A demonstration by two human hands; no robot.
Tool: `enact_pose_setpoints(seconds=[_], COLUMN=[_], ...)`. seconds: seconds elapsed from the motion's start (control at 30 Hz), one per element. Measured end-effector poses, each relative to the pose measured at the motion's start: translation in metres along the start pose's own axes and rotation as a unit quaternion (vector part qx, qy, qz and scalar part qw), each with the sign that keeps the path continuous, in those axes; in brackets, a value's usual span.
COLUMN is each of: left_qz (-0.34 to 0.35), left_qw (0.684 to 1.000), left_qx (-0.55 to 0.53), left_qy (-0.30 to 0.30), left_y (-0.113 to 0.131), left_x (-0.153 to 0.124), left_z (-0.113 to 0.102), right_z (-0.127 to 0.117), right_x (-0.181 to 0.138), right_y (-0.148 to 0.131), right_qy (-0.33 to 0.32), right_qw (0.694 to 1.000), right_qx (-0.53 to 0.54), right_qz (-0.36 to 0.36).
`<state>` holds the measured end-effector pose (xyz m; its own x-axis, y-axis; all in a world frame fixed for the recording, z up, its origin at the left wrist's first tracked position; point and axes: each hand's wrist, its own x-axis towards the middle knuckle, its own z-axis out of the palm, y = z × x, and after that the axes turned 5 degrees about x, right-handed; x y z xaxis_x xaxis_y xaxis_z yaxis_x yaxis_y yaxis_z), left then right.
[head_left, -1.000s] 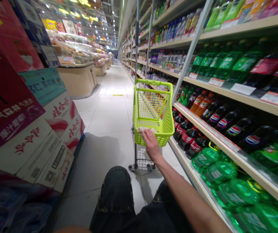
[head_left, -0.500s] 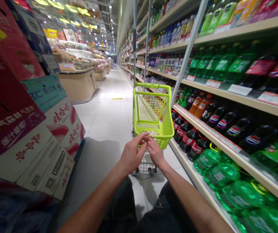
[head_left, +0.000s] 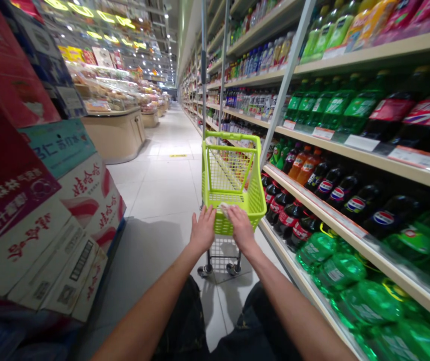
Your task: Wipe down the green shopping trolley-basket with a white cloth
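Observation:
A small lime-green shopping cart [head_left: 253, 199] stands in the aisle right in front of me, beside the drinks shelf. My left hand [head_left: 203, 229] rests on the cart's near rim with its fingers stretched out. My right hand [head_left: 240, 226] lies on the same rim just to the right, fingers curled over a small white cloth [head_left: 224, 207] that peeks out between the two hands. My knees in dark trousers [head_left: 185, 321] show at the bottom.
Shelves of soda bottles [head_left: 343, 190] run along the right, with green bottles [head_left: 350, 281] on the lowest tier. Stacked cartons [head_left: 49, 220] crowd the left side. A tiled aisle [head_left: 162, 185] stretches ahead past a counter [head_left: 113, 133].
A second ago only my right hand was on the cart rim with the cloth. My left hand came up, met the right, and now lies flat on the rim.

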<state>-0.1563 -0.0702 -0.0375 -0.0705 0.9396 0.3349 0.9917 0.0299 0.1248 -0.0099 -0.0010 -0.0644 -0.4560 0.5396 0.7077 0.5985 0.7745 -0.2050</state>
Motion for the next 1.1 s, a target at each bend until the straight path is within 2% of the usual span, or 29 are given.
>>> enact_pose_setpoints(seconds=[0.07, 0.13, 0.2, 0.33, 0.43, 0.53, 0.6, 0.73, 0.8, 0.97, 1.1], left_qz=[0.009, 0.004, -0.002, -0.004, -0.01, -0.011, -0.013, -0.009, -0.004, -0.008, 0.027], left_qw=[0.999, 0.999, 0.999, 0.998, 0.998, 0.998, 0.998, 0.997, 0.997, 0.998, 0.998], left_qx=[0.024, 0.037, 0.047, 0.062, 0.064, 0.061, 0.063, 0.072, 0.072, 0.056, 0.052], left_qy=[-0.02, -0.017, -0.009, 0.0, -0.005, -0.012, -0.013, -0.014, -0.017, -0.025, -0.019], left_y=[0.002, 0.003, 0.006, 0.008, 0.009, 0.011, 0.013, 0.014, 0.012, 0.016, 0.027], left_x=[-0.001, -0.002, -0.003, -0.005, -0.006, -0.008, -0.008, -0.009, -0.009, -0.008, -0.008], left_z=[0.003, 0.007, 0.011, 0.012, 0.01, 0.01, 0.01, 0.009, 0.006, 0.004, 0.004], right_z=[-0.014, -0.021, -0.016, 0.004, -0.005, -0.019, -0.018, 0.0, -0.002, -0.026, -0.011], right_x=[-0.013, -0.02, -0.019, -0.011, -0.013, -0.018, -0.018, -0.014, -0.015, -0.023, -0.023], right_y=[0.022, 0.029, 0.019, -0.009, 0.005, 0.025, 0.02, -0.006, -0.001, 0.036, 0.014], right_qy=[0.053, 0.091, 0.081, 0.021, 0.03, 0.077, 0.082, 0.02, 0.024, 0.12, 0.082], right_qw=[0.997, 0.992, 0.994, 1.0, 0.999, 0.994, 0.993, 0.999, 0.999, 0.987, 0.995], right_qx=[-0.017, -0.033, -0.033, -0.008, -0.012, -0.034, -0.035, -0.004, -0.001, -0.044, -0.033], right_qz=[0.045, 0.078, 0.07, 0.004, 0.01, 0.069, 0.082, 0.028, 0.025, 0.098, 0.049])
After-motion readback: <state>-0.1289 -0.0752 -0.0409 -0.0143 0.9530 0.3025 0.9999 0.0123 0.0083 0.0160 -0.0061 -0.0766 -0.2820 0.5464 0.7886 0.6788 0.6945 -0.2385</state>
